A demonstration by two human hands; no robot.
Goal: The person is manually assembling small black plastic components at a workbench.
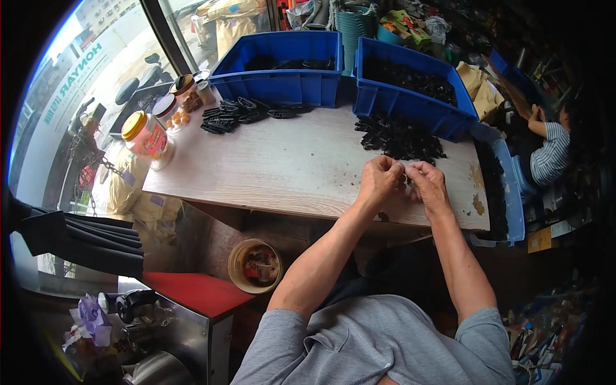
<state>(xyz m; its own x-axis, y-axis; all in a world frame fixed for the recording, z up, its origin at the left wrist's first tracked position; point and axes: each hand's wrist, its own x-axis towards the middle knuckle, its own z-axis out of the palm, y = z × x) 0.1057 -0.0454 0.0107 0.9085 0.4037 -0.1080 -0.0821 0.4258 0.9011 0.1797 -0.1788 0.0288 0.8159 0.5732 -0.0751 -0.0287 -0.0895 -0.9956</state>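
Observation:
Close together over the table's front right part, my left hand [380, 181] and my right hand [428, 187] are both closed in a pinch, fingertips almost meeting. Whatever sits between the fingers is too small and hidden to make out. Just beyond them lies a loose heap of small black plastic parts [401, 138], spread over the pale wooden tabletop [282, 160]. Longer black ribbed pieces [232, 115] are gathered farther left. Behind these stand a left blue crate [276, 86] and a right blue crate [417, 106], both with black parts inside.
Lidded jars [149, 138] line the table's left edge. A clear-blue bin [515, 192] of black parts adjoins the right edge. Below stand a waste bucket [239, 282] and a red-topped cabinet [192, 292]. Another person [550, 151] sits at the far right.

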